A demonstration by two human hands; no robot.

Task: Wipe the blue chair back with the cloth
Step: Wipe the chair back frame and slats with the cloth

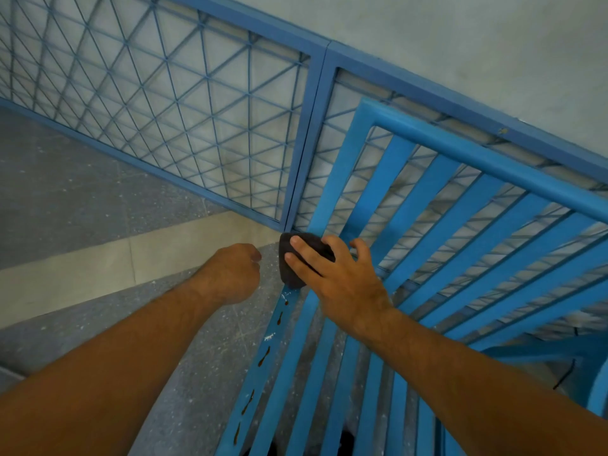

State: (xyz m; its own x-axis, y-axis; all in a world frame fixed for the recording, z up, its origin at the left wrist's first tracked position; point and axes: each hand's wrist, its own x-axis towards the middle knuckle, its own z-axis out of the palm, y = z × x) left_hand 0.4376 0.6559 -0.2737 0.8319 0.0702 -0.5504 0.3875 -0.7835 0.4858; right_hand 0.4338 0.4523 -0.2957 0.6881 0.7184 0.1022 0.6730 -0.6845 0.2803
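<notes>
The right hand point(335, 278) presses a dark cloth point(293, 261) flat against the blue chair back point(437, 199), down low at its left corner where the back meets the seat point(306, 373). The fingers point(304, 250) are spread out over the cloth and hold it against the bar. The left hand point(235, 273) is curled into a loose fist just beside the cloth, and it holds nothing and does not touch the chair. To do this wipe well, I think the hand should keep the cloth flat and push along each bar from one end to the other, then move over to the next bar, so no bar gets missed. The chair back stands just in front of a blue wire fence point(158, 103) and a pale wall point(460, 37). Its top bar runs from the upper middle down to the right edge. The thin bars run long ways from that top bar down toward the seat, slanting to the lower left. The seat has small brown rust marks point(263, 357) along its left bar.
</notes>
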